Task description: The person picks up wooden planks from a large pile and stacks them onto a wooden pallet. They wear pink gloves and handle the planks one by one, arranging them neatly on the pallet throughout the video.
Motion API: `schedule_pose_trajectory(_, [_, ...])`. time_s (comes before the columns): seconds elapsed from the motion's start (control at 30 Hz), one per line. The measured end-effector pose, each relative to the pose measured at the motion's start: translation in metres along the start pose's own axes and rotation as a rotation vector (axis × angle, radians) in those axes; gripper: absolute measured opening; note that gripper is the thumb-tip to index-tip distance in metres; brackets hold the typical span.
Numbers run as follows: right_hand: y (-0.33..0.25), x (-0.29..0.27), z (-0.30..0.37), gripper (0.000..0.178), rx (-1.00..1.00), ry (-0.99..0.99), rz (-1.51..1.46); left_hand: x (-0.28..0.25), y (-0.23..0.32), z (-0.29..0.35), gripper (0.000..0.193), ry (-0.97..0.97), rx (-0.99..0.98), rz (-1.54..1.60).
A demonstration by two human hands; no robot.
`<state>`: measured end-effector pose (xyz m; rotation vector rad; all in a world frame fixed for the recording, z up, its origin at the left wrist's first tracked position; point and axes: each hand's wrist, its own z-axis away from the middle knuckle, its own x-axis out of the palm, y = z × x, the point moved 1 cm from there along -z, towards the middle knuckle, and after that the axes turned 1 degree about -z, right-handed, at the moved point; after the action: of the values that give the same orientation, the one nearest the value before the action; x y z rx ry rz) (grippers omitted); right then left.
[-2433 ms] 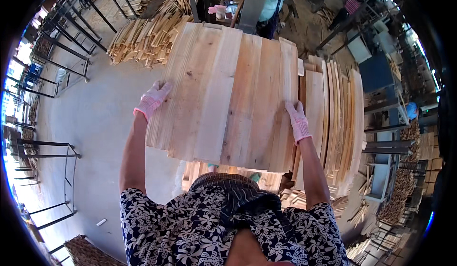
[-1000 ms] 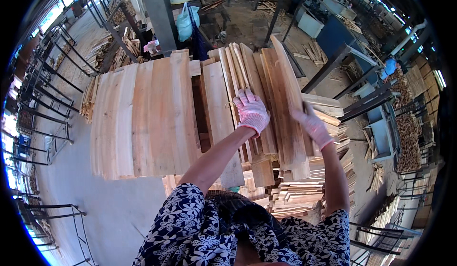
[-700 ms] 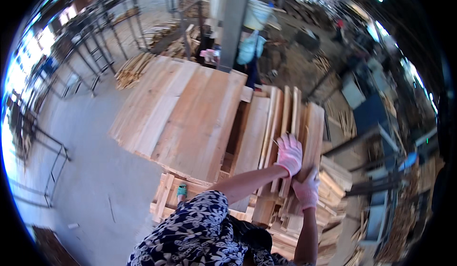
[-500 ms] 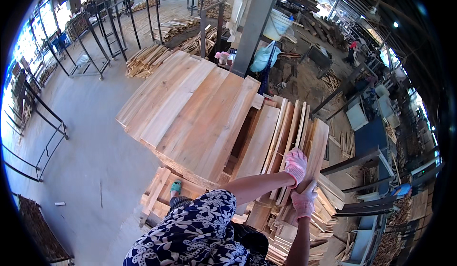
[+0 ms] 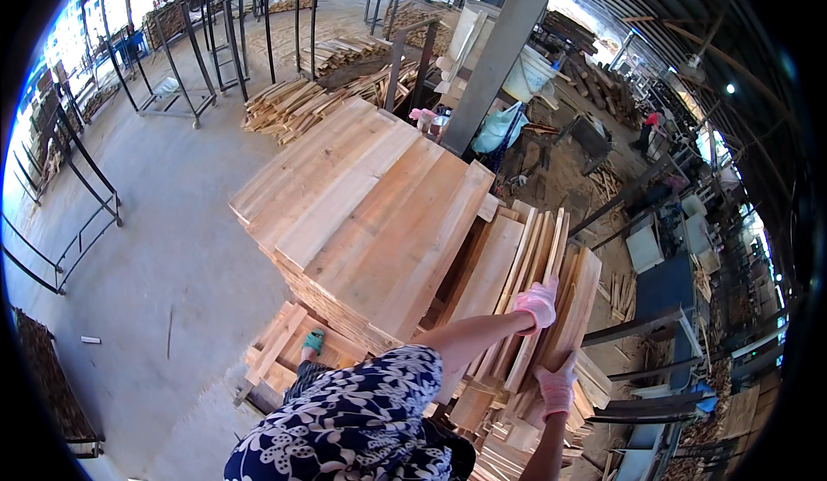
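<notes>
Pinkish work gloves cover both my hands. My left hand (image 5: 536, 306) is closed around the edge of a thin wooden board (image 5: 523, 353) that stands on edge among several others. Lower and to the right, my right hand (image 5: 557, 389) grips the near part of a wider, tilted board (image 5: 579, 300) at the right end of the row. Its fingertips are partly hidden. To the left of the row rises a tall stack of wide, flat planks (image 5: 370, 205). A flat board (image 5: 488, 261) lies between the stack and the upright ones.
A steel post (image 5: 500, 63) stands behind the stack, near a white bucket (image 5: 527, 74) and a light blue bag (image 5: 500, 128). Metal rack frames (image 5: 86, 223) stand on the left floor. My green-shod foot (image 5: 314, 341) is by low boards. A person (image 5: 646, 130) is far right.
My view has shifted, so the stack sits farther right and lower. My left hand has moved from the top of the boards onto a thin board's edge. The right hand stays at the wider board.
</notes>
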<state>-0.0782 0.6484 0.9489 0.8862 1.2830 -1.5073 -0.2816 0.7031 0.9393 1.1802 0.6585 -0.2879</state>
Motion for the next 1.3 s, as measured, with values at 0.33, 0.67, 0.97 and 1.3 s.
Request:
schedule_pose_trajectory(0.33, [0.012,-0.011,0.009,0.097,-0.242,0.031,-0.559,-0.211,-0.129,0.057,0.063,0.139,0.351,0.468])
schedule_pose_trajectory(0.67, [-0.203,0.061,0.076,0.095,-0.492,-0.122,-0.332,-0.367,-0.289,0.162,0.073,0.507,-0.142,0.378])
schedule_pose_trajectory(0.97, [-0.285,0.094,0.099,0.099,-0.521,-0.162,0.271,-0.380,-0.307,0.178,0.069,0.380,-0.551,-0.358])
schedule_pose_trajectory(1.3, [-0.382,0.135,0.049,0.086,-0.491,0.037,0.193,-0.402,-0.314,0.136,0.092,0.381,-0.520,-0.146])
